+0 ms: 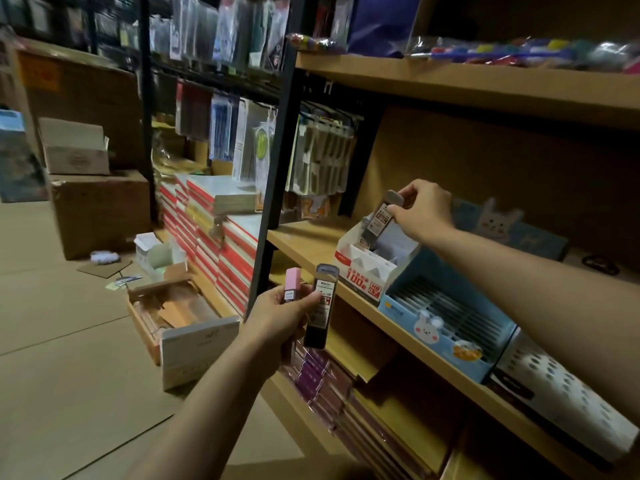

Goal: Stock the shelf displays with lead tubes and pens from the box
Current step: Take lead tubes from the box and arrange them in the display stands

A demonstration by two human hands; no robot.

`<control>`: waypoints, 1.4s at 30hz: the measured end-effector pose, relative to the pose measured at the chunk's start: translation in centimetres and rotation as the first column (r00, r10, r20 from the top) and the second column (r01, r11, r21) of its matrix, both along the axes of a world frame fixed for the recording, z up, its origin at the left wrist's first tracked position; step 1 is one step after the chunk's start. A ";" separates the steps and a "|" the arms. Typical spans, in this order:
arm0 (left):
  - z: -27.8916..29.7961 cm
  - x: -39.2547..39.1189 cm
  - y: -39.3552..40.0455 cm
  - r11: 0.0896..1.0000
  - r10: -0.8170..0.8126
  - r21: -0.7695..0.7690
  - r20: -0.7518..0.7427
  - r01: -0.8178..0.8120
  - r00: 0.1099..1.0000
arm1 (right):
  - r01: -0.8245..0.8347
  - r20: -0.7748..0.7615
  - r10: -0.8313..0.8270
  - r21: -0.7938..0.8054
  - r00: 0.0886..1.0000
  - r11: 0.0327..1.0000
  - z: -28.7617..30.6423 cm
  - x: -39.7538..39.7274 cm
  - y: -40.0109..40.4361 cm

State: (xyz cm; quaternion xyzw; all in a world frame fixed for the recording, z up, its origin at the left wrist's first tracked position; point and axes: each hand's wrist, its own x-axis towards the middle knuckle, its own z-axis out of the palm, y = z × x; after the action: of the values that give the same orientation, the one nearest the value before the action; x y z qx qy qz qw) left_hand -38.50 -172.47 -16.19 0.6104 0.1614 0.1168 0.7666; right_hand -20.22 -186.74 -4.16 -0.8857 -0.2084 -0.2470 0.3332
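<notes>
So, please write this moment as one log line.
right hand: lowers grey lead tube into white display box | left hand: holds pink tube, dark tube | blue display: unfilled

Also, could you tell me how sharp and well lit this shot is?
Head view: dim and warm; the hanging packs at top left are blurred, both hands and their lead tubes fairly sharp; the wide lens bends the shelf edges.
</notes>
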 end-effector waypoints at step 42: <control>-0.7 1.1 0.7 0.999 -0.016 -0.044 0.039 0.017 0.999 | 0.006 -0.091 -0.028 -0.241 0.995 0.971 -2.6 3.9 1.9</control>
State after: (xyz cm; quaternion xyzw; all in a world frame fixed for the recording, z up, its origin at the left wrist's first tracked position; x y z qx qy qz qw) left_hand -37.42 -171.76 -16.89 0.5922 0.1439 0.1188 0.7838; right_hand -16.30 -184.83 -6.81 -0.9320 -0.2132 -0.1808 0.2308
